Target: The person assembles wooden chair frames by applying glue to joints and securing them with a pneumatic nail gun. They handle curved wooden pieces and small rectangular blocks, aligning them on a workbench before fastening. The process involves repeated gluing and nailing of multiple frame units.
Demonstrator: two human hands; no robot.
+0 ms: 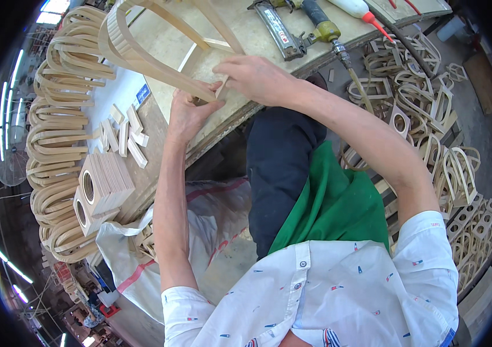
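while the left hand [185,115] has thumb and fingers clamped on the near end of a pale, curved, bent-wood frame [165,74] above a cream-topped workbench [315,59], the right hand [260,80] pinches a small, flat, light-wood piece [221,88] at that same end. short, pale wooden strips [123,137] lie scattered to the left, and a green-and-black, metal-bodied nail gun [281,33] lies to the right.

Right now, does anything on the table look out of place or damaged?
Nothing looks clearly damaged or spilled. Only the small blocks look untidy: they lie at mixed angles, beside neatly stacked boards.
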